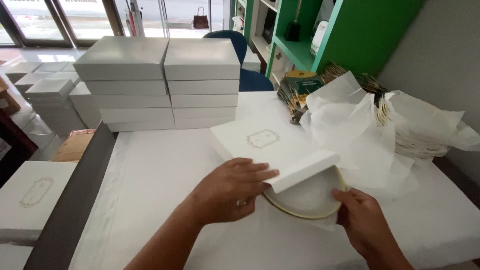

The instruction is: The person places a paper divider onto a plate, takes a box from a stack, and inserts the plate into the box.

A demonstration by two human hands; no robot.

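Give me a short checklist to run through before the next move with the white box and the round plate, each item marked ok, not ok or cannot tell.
1. Left hand on the white box lid: ok, fingers lie on its near edge.
2. Right hand on the round plate: ok, it grips the rim at the right.
3. Plate fully covered by the lid: not ok, the near part still shows.
4. Lid sitting level: not ok, its near corner is raised over the plate.
5. Box base under the plate: cannot tell, hidden.
6. Loose tissue paper away from the lid: cannot tell, it lies close at the right.
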